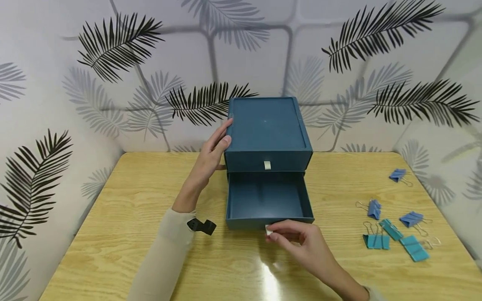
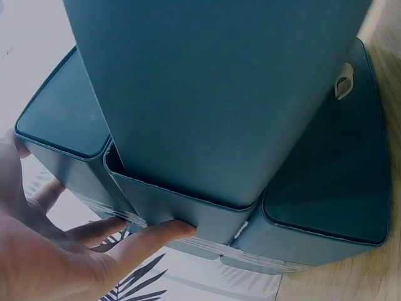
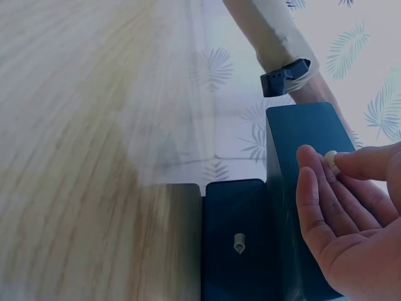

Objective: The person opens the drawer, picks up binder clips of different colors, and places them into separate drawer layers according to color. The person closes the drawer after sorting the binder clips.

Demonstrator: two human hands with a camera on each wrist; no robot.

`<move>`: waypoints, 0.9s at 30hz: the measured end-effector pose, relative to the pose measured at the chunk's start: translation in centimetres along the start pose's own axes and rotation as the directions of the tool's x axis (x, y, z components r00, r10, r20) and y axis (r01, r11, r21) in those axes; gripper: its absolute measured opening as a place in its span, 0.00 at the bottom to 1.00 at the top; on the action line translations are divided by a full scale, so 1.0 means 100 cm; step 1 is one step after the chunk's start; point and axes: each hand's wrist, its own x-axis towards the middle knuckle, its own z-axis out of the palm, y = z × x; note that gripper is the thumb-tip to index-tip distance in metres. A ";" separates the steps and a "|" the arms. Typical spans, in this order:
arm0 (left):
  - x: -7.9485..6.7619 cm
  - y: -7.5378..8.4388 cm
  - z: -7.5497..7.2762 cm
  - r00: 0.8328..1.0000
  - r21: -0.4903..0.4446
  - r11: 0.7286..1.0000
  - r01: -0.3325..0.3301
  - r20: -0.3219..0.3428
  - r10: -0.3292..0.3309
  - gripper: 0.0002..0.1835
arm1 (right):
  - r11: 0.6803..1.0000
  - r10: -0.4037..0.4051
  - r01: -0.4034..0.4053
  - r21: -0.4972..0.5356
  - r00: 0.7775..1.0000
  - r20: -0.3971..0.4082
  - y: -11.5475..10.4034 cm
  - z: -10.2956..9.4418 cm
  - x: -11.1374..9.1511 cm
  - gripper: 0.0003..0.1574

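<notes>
1. Beyond both hands rose the wall covering [image 1: 248, 67], printed with black and grey leaf sprays.
2. Under both hands spread the table [image 1: 143, 200], wood-grained and pale (a bright streak of light shone on it just to the near side of the right hand).
3. The blue cabinet [image 1: 265, 125] stood on the table, directly right of the left hand and beyond the right hand; its top drawer [image 1: 244, 162] sat closed.
4. The pulled-out drawer [image 1: 244, 224] jutted from the cabinet below that one, its front reaching the right hand's fingertips (the left wrist view showed a lower drawer [image 2: 332, 163] on its other side, also closed).
5. The left hand [image 1: 208, 163] lay against the cabinet's left side, thumb and fingers spread and fairly straight, touching the side without closing round anything.
6. The right hand [image 1: 305, 242] was nearly closed at thumb and forefinger, pinching the pulled-out drawer's white pull tab (the other fingers were loosely bent).
7. Six binder clips [image 1: 391, 229], three blue and three teal, lay scattered to the right of the right hand.
8. The white pull tab [image 1: 268, 230] showed between the right hand's fingertips; a matching upper tab [image 1: 267, 165] was farther off, on the top drawer.
</notes>
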 end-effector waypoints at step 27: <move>-0.002 0.000 -0.001 1.000 -0.007 1.000 -0.006 -0.003 0.006 0.29 | 0.990 -0.076 0.077 -0.117 0.997 0.014 -0.005 -0.006 -0.012 0.11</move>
